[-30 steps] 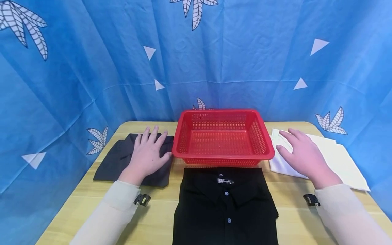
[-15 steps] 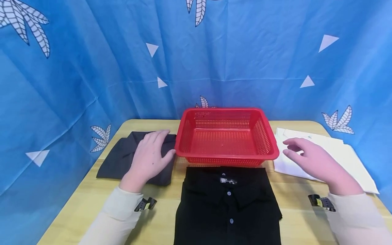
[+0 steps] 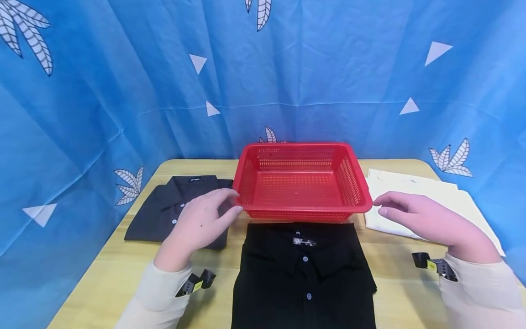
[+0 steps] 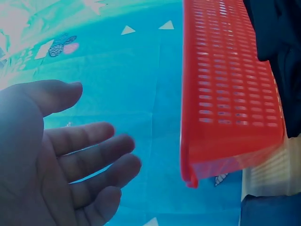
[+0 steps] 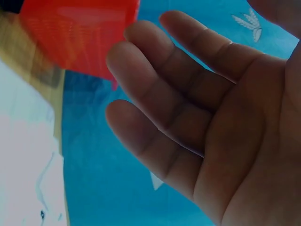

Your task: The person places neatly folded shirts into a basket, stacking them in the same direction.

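Note:
A red perforated plastic basket (image 3: 302,209) stands at the back middle of the table. In the head view my left hand (image 3: 201,224) hovers over a folded dark grey shirt (image 3: 152,217), fingertips close to the basket's left rim. The left wrist view shows a gap between the loosely bent fingers (image 4: 103,157) and the basket (image 4: 186,94). On the other side, my right hand (image 3: 435,221) is above a folded white garment (image 3: 448,196), its fingertips at the basket's right rim. Its fingers (image 5: 141,75) are softly bent around nothing.
A folded black button-up shirt (image 3: 283,292) lies in front of the basket, collar towards it. A blue patterned curtain (image 3: 328,64) hangs behind and around the wooden table (image 3: 98,283). Each wrist wears a strapped-on camera.
Both hands have turned from palms down to palms facing the basket. The left has shifted right and down, baring the grey shirt's collar; the right wrist has moved outward.

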The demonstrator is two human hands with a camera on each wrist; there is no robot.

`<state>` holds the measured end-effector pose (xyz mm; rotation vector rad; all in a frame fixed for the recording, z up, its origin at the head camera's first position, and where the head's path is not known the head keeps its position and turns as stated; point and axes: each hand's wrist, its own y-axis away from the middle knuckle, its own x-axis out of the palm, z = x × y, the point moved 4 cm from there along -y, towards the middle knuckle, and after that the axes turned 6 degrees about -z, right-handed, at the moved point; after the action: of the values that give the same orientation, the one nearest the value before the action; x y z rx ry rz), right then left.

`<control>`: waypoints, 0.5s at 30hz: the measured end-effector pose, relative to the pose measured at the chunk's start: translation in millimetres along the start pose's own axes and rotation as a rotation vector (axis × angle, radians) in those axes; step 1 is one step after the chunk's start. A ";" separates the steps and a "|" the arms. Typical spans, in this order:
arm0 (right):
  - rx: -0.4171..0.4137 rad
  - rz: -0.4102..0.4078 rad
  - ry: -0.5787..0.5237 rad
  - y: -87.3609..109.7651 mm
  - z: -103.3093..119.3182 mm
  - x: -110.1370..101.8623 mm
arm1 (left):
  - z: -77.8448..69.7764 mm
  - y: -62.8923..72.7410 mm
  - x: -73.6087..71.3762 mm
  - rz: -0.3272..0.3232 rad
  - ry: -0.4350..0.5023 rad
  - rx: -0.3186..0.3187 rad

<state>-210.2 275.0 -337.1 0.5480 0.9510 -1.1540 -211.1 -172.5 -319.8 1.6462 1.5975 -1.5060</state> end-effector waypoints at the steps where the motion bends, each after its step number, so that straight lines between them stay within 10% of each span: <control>1: -0.010 0.003 -0.001 0.3 2.7 -0.7 | -0.2 1.0 -1.5 0.008 0.001 -0.002; 15: 0.002 0.084 0.012 6.0 24.3 -0.4 | 3.1 0.3 4.7 0.174 0.030 -0.028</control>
<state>-196.4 258.2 -324.8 0.5918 0.9281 -1.0774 -213.2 -173.1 -325.0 1.7499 1.4423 -1.3713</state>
